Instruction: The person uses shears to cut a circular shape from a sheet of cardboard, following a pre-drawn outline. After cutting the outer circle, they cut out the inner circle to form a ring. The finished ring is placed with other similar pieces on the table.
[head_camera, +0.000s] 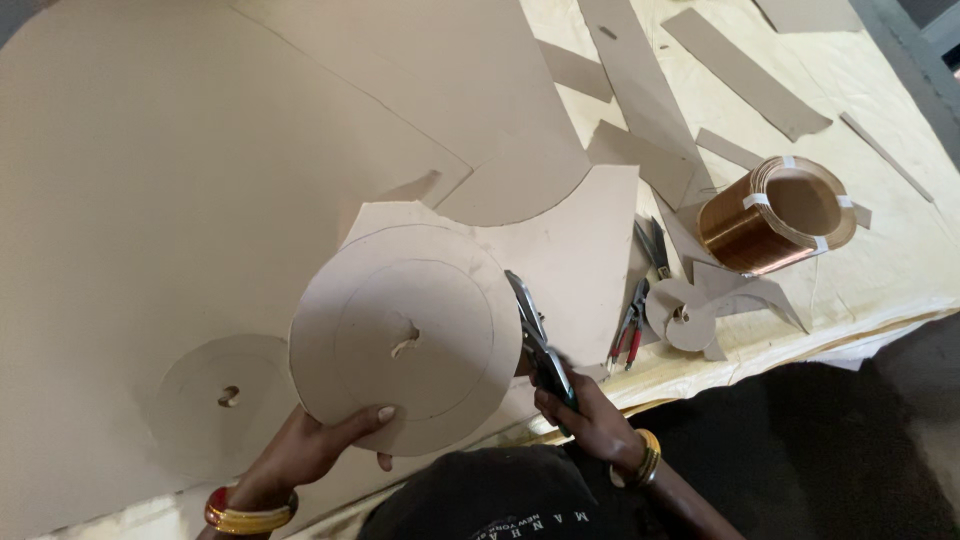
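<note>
The left hand is pinching the lower rim of a stiff, matte brown cardboard disc, thumb on its face, holding it tilted above the table. The right hand is closing round steel shears, blades biting the disc's right edge. Nearby are lying red-handled pliers, a glossy copper coil and flat offcuts.

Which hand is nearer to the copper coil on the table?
Right. The right hand, holding shears, is below-left of the coil; the left hand, holding the cardboard disc, is much farther left.
</note>
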